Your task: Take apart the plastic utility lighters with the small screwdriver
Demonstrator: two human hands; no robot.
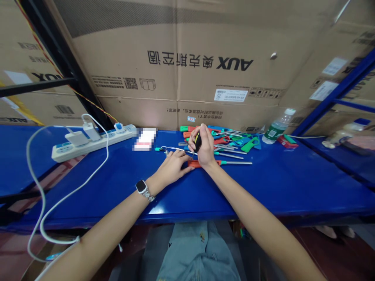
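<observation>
My right hand [206, 148] is closed around the black and yellow handle of a screwdriver [198, 141]. Its thin shaft points down at an orange long-nosed lighter [194, 164] lying flat on the blue table [263, 187]. My left hand [174, 168], with a watch on its wrist, grips the left end of this lighter with thumb and fingers. The metal tube of the lighter extends right, past my right wrist. Just behind my hands lies a pile of similar lighters [225, 139] in red, green and blue. My right hand hides part of the pile.
A power strip [93, 142] with plugged-in chargers and a looping white cable [43, 195] is on the left. A water bottle [275, 128] and a small red box [287, 142] stand right. A large cardboard box [131, 58] rises behind the table.
</observation>
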